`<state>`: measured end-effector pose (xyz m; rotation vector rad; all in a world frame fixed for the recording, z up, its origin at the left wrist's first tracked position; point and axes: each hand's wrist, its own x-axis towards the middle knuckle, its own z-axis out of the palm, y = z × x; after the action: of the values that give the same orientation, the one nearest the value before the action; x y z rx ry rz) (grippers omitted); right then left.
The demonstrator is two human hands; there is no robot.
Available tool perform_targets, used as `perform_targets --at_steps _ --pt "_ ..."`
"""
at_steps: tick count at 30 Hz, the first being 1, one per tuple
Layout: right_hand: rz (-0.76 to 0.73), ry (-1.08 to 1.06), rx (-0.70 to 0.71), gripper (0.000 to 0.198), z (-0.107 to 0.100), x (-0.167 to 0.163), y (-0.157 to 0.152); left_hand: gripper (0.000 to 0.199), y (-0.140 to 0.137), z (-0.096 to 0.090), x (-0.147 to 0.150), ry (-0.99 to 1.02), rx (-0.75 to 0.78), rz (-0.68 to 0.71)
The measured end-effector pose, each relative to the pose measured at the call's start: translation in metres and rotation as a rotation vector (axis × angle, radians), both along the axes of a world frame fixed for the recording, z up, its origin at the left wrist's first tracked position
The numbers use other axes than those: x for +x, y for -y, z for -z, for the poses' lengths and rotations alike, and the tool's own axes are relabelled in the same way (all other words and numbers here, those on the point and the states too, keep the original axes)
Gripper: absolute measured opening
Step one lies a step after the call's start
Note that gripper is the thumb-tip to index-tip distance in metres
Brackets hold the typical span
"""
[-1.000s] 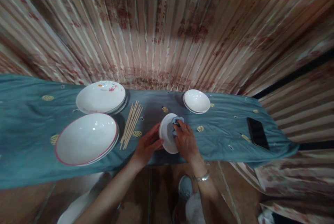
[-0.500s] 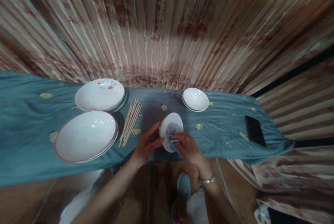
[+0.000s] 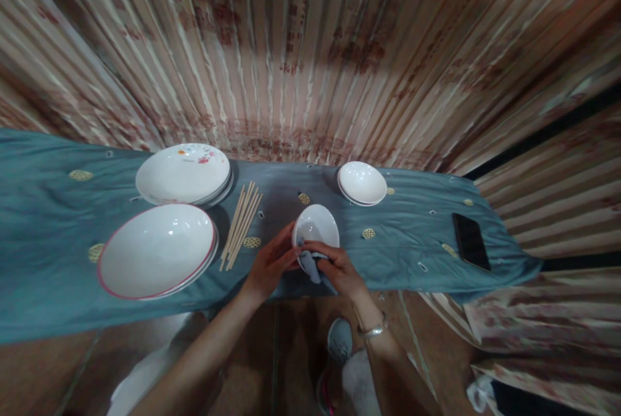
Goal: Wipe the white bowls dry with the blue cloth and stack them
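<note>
A small white bowl [image 3: 317, 222] is tilted above the front edge of the cloth-covered table. My left hand [image 3: 272, 262] grips it from the left, thumb at the rim and fingers around the outside. With my right hand [image 3: 336, 266] I pinch a bluish-grey cloth [image 3: 311, 264] against the near rim of this bowl, and part of the cloth hangs down in front. Several wooden chopsticks [image 3: 241, 225] lie side by side to the left of my hands. Farther back and to the right sits a short stack of small white bowls [image 3: 362, 183].
Left on the blue-green tablecloth [image 3: 43, 228] stand large bowls with a red rim [image 3: 158, 251] and, behind them, flower-patterned plates [image 3: 184, 173]. A black phone [image 3: 471, 241] lies near the right end. A pleated curtain [image 3: 301, 66] hangs behind the table.
My right hand has moved the cloth from inside the bowl to its near rim, slightly left and down. The bowl has turned, so more of its inside shows.
</note>
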<state>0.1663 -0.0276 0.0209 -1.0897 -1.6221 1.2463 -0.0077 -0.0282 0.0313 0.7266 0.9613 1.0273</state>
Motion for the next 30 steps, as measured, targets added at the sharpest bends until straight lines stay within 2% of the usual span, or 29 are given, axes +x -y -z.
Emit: perform_targets --at_steps 4,9,16,30 --pt "0.021 -0.018 -0.010 0.045 0.000 -0.005 0.000 0.083 0.000 0.000 0.001 0.003 -0.007 -0.005" --pt "0.092 0.033 0.052 0.051 -0.002 -0.012 0.001 0.080 0.001 0.000 0.002 0.021 -0.001 -0.009" --pt "0.162 0.190 0.134 0.056 -0.005 -0.015 -0.002 0.073 0.001 0.001 0.004 0.012 0.026 -0.009" --pt "0.263 0.360 0.227 0.058 0.011 -0.002 -0.018 0.068 0.004 0.001 0.005 -0.019 0.083 0.016"
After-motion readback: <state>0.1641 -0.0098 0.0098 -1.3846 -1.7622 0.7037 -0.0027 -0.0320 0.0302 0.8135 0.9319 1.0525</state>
